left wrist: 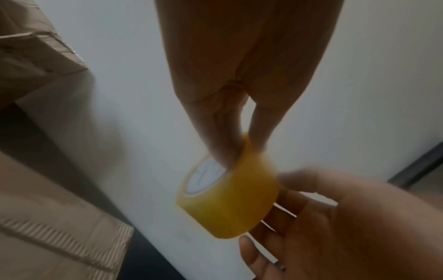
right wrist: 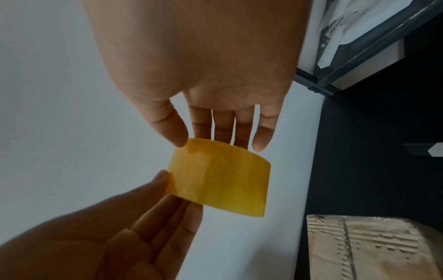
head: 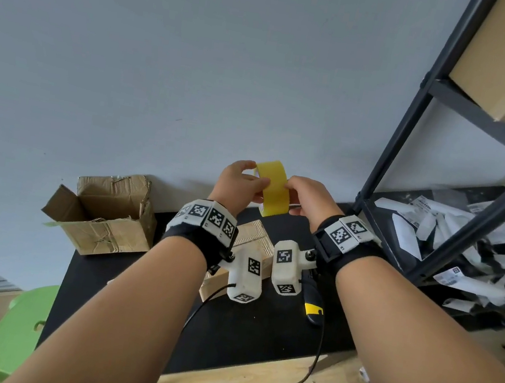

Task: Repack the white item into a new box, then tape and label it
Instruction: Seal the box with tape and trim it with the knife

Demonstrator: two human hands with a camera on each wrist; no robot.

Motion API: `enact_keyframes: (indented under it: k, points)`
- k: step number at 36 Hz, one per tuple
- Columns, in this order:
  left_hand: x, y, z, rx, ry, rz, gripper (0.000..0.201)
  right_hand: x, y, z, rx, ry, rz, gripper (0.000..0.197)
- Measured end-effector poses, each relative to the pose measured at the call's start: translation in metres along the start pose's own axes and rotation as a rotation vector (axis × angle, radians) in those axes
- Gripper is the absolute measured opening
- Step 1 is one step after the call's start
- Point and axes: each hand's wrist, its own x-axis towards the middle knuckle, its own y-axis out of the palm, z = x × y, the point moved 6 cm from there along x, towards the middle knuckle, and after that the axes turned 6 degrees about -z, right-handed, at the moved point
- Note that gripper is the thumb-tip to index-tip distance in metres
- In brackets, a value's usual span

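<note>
A yellow tape roll (head: 272, 191) is held up in front of the wall, above the black table (head: 129, 304). My left hand (head: 240, 186) pinches the tape roll (left wrist: 227, 199), fingers in its white core and thumb on the outside. My right hand (head: 307, 199) touches the tape roll (right wrist: 220, 180) with straight fingers (right wrist: 223, 128) behind its edge and the thumb tip at its corner. A small corrugated cardboard box (head: 253, 240) lies on the table below my wrists; in the right wrist view the small box (right wrist: 371, 246) shows a ribbed top. The white item is hidden.
A torn, open cardboard box (head: 103, 218) stands at the table's back left. A black and yellow tool (head: 314, 308) lies to the right of the small box. A dark metal shelf (head: 437, 219) with several white packets (head: 471, 250) stands on the right. A green stool (head: 20, 330) sits low on the left.
</note>
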Motion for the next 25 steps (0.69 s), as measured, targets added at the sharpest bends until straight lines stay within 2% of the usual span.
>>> enact_keyframes:
  k: [6, 13, 20, 25]
  points:
    - [-0.002, 0.002, -0.005, 0.079, 0.06, -0.02, 0.052, -0.002, -0.004, 0.006, 0.003, -0.015, -0.032, 0.015]
    - [-0.003, 0.006, -0.008, 0.14, 0.102, -0.034, 0.053, 0.002, -0.003, 0.012, -0.113, -0.034, -0.062, 0.017]
    - [-0.001, 0.009, -0.012, 0.236, 0.152, -0.03, 0.054, 0.001, -0.008, 0.003, 0.071, 0.029, -0.088, 0.017]
    - [0.001, 0.012, -0.011, 0.25, 0.152, -0.034, 0.055, 0.006, -0.007, 0.005, 0.034, 0.031, -0.1, 0.02]
